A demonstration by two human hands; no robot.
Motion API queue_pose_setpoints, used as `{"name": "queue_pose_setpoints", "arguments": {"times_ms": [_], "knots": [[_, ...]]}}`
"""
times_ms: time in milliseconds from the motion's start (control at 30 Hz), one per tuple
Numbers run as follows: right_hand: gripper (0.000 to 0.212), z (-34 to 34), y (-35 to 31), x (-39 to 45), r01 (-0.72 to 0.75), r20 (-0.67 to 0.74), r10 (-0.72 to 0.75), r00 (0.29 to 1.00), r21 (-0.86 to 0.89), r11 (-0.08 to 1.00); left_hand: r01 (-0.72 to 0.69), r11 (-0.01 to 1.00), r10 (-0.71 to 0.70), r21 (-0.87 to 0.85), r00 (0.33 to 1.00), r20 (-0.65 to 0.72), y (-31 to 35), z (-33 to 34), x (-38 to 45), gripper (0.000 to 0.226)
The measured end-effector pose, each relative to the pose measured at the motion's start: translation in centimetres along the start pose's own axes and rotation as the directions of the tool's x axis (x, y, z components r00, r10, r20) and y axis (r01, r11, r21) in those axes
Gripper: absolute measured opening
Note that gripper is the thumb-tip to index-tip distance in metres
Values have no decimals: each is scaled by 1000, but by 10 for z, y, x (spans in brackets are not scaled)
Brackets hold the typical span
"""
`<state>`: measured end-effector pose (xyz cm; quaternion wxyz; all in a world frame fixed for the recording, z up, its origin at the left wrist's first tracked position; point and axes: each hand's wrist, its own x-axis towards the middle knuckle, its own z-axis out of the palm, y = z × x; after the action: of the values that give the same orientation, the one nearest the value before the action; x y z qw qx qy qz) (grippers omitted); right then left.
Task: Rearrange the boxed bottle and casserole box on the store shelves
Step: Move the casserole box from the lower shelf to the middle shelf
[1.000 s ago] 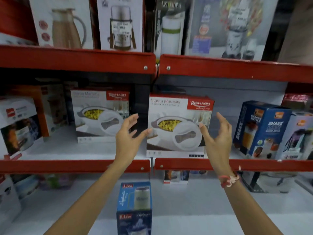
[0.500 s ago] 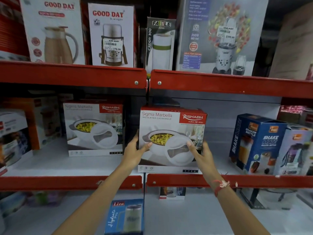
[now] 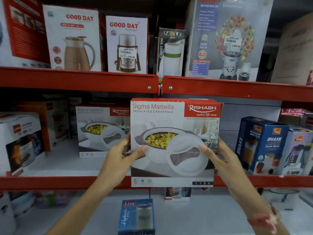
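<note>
I hold a white and red casserole box [image 3: 174, 126], printed "Sigma Marbella", in front of the middle shelf's red edge [image 3: 67, 183]. My left hand [image 3: 121, 158] grips its left side with the thumb on the front. On the box's right side is my right hand [image 3: 218, 158], thumb also on the front. The box's bottom edge overlaps the shelf lip. A blue boxed bottle [image 3: 137, 217], marked "Liza", stands on the lower shelf below my arms.
A second, identical casserole box [image 3: 101, 131] sits on the middle shelf to the left. Blue shaker bottle boxes [image 3: 264, 143] stand at the right, appliance boxes [image 3: 20, 139] at the left. Flask and blender boxes line the top shelf [image 3: 77, 80].
My open hands closed on the casserole box's sides. The box has come forward off the shelf toward me and looks much larger now.
</note>
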<state>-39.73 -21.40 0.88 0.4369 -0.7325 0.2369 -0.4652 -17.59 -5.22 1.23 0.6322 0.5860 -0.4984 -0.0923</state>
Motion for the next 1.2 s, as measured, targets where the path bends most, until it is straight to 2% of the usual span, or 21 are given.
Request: {"name": "queue_pose_setpoints", "arguments": {"times_ms": [233, 500, 633, 767, 967, 1100, 1200], "knots": [[62, 23, -29, -30, -20, 47, 16, 999, 78, 997, 26, 999, -25, -26, 999, 22, 5, -40, -25, 50], [64, 72, -31, -26, -20, 65, 13, 998, 110, 994, 52, 997, -51, -66, 999, 9, -13, -87, -25, 45], [64, 112, -27, -9, -40, 71, 32, 997, 128, 991, 55, 996, -57, -69, 998, -29, -32, -119, -10, 41], [55, 158, -18, 12, -24, 93, 9, 996, 161, 987, 52, 995, -55, -81, 998, -37, -58, -152, 9, 48], [63, 220, 9, 37, -18, 101, 0, 995, 181, 983, 70, 998, -70, -1, 997, -41, -94, -196, 31, 61], [68, 245, 20, 36, -55, 130, 31, 991, 183, 982, 114, 993, -114, -8, 992, -47, -115, -212, 36, 62], [68, 253, 28, 37, -55, 95, 39, 995, 179, 982, 132, 991, -132, -4, 990, -59, -131, -215, 39, 56]]}}
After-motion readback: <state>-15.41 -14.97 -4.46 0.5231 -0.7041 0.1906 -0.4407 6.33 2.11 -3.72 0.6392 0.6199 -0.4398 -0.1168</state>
